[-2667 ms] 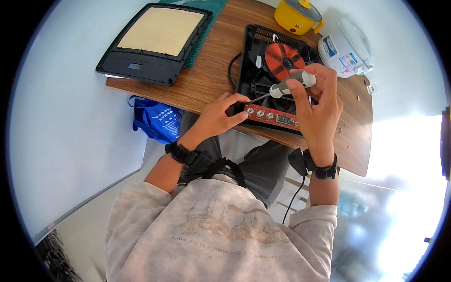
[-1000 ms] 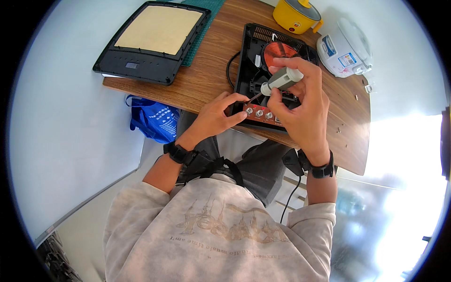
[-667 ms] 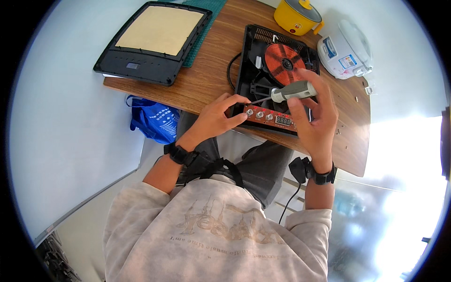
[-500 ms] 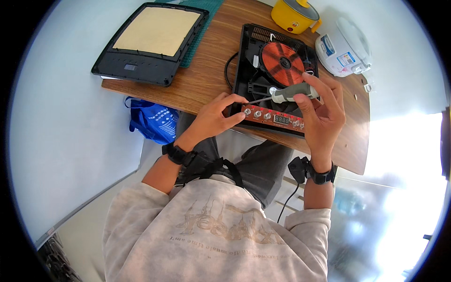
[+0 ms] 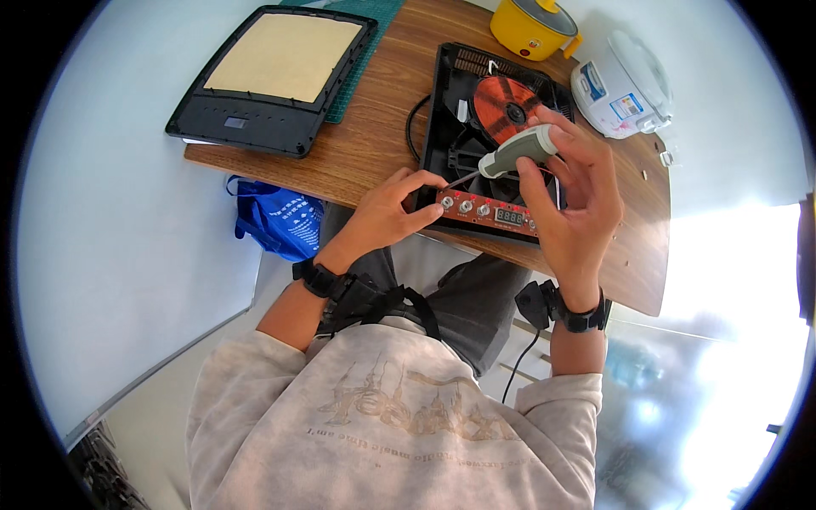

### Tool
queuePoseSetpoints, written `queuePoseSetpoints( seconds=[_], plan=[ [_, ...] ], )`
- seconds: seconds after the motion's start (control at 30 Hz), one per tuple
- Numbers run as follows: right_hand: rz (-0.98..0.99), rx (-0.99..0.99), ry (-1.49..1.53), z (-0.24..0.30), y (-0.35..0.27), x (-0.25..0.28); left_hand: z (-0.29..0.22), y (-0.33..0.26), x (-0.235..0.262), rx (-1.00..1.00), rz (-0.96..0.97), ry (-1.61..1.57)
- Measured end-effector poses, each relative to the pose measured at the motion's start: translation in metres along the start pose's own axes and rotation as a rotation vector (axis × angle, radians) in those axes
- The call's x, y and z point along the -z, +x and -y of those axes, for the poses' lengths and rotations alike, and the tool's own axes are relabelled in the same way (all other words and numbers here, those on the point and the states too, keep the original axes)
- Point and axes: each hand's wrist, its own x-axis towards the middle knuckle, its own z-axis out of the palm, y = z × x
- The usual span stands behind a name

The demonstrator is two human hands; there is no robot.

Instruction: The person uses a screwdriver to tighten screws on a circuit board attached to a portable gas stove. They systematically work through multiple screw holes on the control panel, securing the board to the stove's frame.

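Note:
My right hand [image 5: 578,191] is closed around the grey-green handle of a screwdriver [image 5: 520,151]. Its shaft slants down to the left end of a red-brown control board [image 5: 489,212] with round buttons and a small digit display. My left hand [image 5: 387,212] pinches that end of the board between thumb and index finger, the index fingertip beside the screwdriver's tip. What the tip touches is too small to make out. The board lies along the near edge of an opened induction cooker's black base [image 5: 441,102]. Behind it sits a round copper coil [image 5: 493,100], partly covered by my right hand.
The cooker's black top panel [image 5: 255,127] lies inner side up at the left, over a green cutting mat [image 5: 374,42]. A yellow pot [image 5: 527,34] and a white rice cooker [image 5: 620,89] stand at the back right. A blue bag [image 5: 280,225] hangs below the wooden table [image 5: 365,144].
The screwdriver's handle has tilted up and moved slightly left, its shaft now steeper. My right hand has shifted left with it. My left hand stays in place.

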Motion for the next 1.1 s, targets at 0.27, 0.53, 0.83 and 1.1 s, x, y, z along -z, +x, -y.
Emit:
queuePoseSetpoints(
  seconds=[0.27, 0.53, 0.83, 1.1],
  plan=[
    [0.004, 0.136, -0.191, -0.003, 0.012, -0.008, 0.003, 0.001, -0.001, -0.024, -0.019, 0.04],
    [-0.037, 0.205, -0.373, 0.007, 0.013, -0.022, 0.014, 0.002, -0.007, -0.105, -0.094, 0.031],
    [0.0, 0.153, -0.242, 0.001, 0.019, -0.02, -0.002, 0.0, 0.001, 0.033, 0.0, 0.006],
    [0.045, 0.153, -0.185, 0.003, 0.021, -0.026, 0.014, 0.001, -0.007, -0.114, -0.107, 0.034]
  ],
)
